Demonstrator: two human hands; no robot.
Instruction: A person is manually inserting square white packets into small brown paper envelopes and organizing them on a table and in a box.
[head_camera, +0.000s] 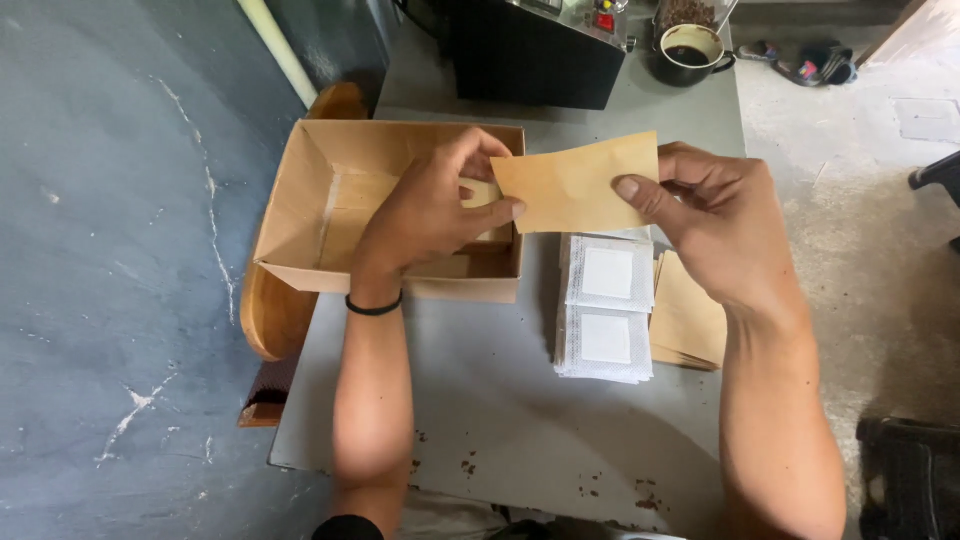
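Paper pouch (578, 185), brown and flat, is held between both hands, long side running left to right. The left hand (430, 215) pinches its left end over the cardboard box (300, 200). The right hand (715, 215) pinches its right end above white filter packs (607, 310) on the bench (500, 400).

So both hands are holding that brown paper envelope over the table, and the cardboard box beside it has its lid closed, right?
Not quite. The head view shows the cardboard box open, its inside in plain sight, not closed. The rest holds: the left hand and the right hand both hold the brown paper envelope above the table.
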